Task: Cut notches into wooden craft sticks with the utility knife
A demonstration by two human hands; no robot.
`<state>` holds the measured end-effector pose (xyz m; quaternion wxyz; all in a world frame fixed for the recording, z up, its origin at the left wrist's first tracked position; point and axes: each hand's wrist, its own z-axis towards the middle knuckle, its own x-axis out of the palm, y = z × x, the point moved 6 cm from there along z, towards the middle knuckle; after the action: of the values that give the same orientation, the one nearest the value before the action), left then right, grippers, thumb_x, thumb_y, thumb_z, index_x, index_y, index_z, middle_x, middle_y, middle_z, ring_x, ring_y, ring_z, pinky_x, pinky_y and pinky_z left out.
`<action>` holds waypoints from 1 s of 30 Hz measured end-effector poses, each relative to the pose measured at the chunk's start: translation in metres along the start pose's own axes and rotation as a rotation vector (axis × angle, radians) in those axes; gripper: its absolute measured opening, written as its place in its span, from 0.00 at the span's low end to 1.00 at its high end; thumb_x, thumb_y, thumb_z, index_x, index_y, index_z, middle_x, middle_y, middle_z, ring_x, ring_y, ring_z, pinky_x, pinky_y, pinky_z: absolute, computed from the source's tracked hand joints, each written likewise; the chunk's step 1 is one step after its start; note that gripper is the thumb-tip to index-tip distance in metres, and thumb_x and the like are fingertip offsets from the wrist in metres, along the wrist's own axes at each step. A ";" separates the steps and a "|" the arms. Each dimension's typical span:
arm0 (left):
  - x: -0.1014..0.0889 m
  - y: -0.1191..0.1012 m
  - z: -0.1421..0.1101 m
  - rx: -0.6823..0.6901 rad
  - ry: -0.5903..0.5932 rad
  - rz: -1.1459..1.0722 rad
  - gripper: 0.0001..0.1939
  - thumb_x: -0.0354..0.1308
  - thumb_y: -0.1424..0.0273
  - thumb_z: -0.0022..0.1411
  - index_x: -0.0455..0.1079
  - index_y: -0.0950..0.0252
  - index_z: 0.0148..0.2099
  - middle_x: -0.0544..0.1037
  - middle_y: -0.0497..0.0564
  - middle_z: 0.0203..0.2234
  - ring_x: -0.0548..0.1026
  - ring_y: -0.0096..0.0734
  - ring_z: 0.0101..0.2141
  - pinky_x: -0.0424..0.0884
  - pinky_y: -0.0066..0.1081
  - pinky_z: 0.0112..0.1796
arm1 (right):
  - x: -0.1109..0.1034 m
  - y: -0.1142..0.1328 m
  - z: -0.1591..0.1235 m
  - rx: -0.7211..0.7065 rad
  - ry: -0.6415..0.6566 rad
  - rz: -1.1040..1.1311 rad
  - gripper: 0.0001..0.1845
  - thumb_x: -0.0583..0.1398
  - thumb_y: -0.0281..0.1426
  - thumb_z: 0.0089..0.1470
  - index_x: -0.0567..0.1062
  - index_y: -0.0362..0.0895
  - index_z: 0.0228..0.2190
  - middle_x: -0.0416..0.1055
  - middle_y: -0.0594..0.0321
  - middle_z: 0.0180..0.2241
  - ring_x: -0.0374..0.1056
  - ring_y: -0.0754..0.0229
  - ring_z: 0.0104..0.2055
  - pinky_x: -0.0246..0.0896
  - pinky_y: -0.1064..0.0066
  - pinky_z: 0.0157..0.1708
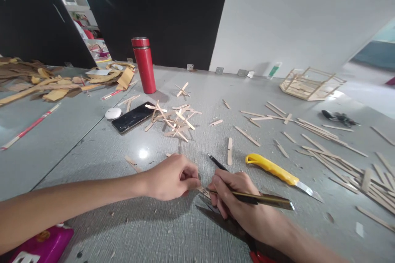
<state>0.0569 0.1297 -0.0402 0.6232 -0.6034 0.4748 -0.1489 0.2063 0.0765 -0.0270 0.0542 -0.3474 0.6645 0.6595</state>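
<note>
Both hands meet over small wooden pieces

Your right hand (239, 193) grips a slim gold-and-black tool (273, 200), its front end close to the small wooden pieces (204, 192) lying between your hands. Your left hand (171, 178) is closed, thumb against forefinger, right at those pieces; you cannot tell whether it pinches one. Scissors (212, 215) lie partly hidden beneath your right hand, and a black pen (216, 162) points out just beyond it. To the right rests a yellow-handled knife (271, 167), blade out, with loose sticks (366, 180) scattered past it. Farther off you have a tangled stick pile (185, 121), a phone (132, 118), an upright red flask (144, 68) and, at far right, a stick frame (308, 96).
</note>
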 end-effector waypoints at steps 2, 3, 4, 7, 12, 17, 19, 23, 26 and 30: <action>0.001 -0.001 0.000 0.003 0.001 0.000 0.15 0.56 0.69 0.68 0.66 0.64 0.27 0.71 0.45 0.19 0.66 0.24 0.22 0.60 0.27 0.25 | 0.000 0.000 0.001 0.014 -0.008 -0.005 0.26 0.46 0.42 0.75 0.67 0.46 0.26 0.68 0.70 0.18 0.61 0.68 0.19 0.57 0.74 0.22; 0.001 -0.001 0.000 0.004 0.002 -0.001 0.15 0.56 0.69 0.68 0.66 0.64 0.27 0.71 0.45 0.19 0.66 0.24 0.22 0.60 0.27 0.25 | -0.001 0.000 0.001 0.019 -0.009 -0.008 0.26 0.46 0.43 0.75 0.68 0.46 0.26 0.68 0.70 0.18 0.60 0.69 0.19 0.56 0.74 0.21; 0.001 -0.001 0.000 0.004 0.002 -0.002 0.15 0.56 0.69 0.68 0.66 0.64 0.27 0.71 0.44 0.19 0.66 0.24 0.22 0.60 0.27 0.25 | 0.000 0.000 0.001 0.021 -0.004 -0.011 0.27 0.46 0.43 0.75 0.68 0.46 0.26 0.68 0.70 0.17 0.60 0.69 0.18 0.56 0.74 0.21; 0.001 -0.002 -0.001 0.007 -0.001 -0.011 0.15 0.56 0.69 0.68 0.65 0.64 0.27 0.70 0.44 0.19 0.65 0.24 0.22 0.60 0.26 0.25 | 0.001 0.002 0.001 0.014 0.015 -0.026 0.27 0.46 0.43 0.75 0.68 0.46 0.26 0.68 0.70 0.17 0.61 0.69 0.19 0.56 0.74 0.22; 0.003 -0.001 -0.002 0.007 -0.002 -0.022 0.15 0.56 0.69 0.69 0.64 0.64 0.27 0.69 0.43 0.19 0.65 0.23 0.22 0.59 0.26 0.25 | 0.003 0.005 -0.002 0.017 0.022 -0.064 0.26 0.48 0.42 0.74 0.66 0.46 0.25 0.67 0.70 0.19 0.62 0.68 0.21 0.57 0.74 0.24; 0.002 -0.001 -0.001 -0.003 0.004 -0.017 0.16 0.56 0.68 0.69 0.65 0.64 0.27 0.69 0.44 0.19 0.65 0.24 0.22 0.59 0.26 0.24 | 0.003 0.004 -0.001 0.009 -0.002 -0.022 0.26 0.46 0.42 0.75 0.67 0.47 0.25 0.66 0.71 0.17 0.60 0.69 0.17 0.57 0.74 0.21; 0.002 -0.001 -0.001 -0.007 0.007 -0.016 0.16 0.56 0.67 0.69 0.66 0.64 0.27 0.71 0.45 0.19 0.65 0.24 0.21 0.59 0.26 0.24 | 0.002 0.003 -0.001 0.000 -0.027 -0.002 0.26 0.46 0.43 0.75 0.66 0.47 0.26 0.68 0.70 0.18 0.62 0.68 0.18 0.58 0.74 0.22; 0.000 -0.002 0.000 -0.011 0.011 -0.019 0.16 0.57 0.65 0.69 0.67 0.64 0.27 0.72 0.45 0.20 0.65 0.24 0.21 0.60 0.26 0.24 | -0.001 0.001 -0.002 -0.009 -0.063 0.012 0.27 0.46 0.44 0.75 0.67 0.47 0.27 0.69 0.69 0.18 0.64 0.67 0.21 0.61 0.74 0.24; -0.001 -0.002 0.001 -0.018 0.000 -0.017 0.16 0.57 0.66 0.69 0.67 0.64 0.27 0.71 0.45 0.19 0.65 0.24 0.21 0.59 0.26 0.23 | 0.000 -0.002 -0.001 0.002 -0.067 0.027 0.27 0.44 0.45 0.75 0.68 0.46 0.28 0.70 0.69 0.19 0.64 0.68 0.19 0.61 0.75 0.22; 0.000 -0.001 0.000 -0.021 -0.018 -0.022 0.16 0.57 0.67 0.68 0.66 0.64 0.27 0.70 0.45 0.19 0.65 0.24 0.21 0.58 0.26 0.23 | 0.002 -0.003 0.000 0.005 -0.056 0.008 0.27 0.43 0.43 0.76 0.67 0.47 0.28 0.70 0.69 0.18 0.63 0.68 0.18 0.59 0.75 0.20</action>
<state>0.0575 0.1292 -0.0392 0.6192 -0.6165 0.4640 -0.1453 0.2062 0.0754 -0.0305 0.0710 -0.3258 0.6657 0.6675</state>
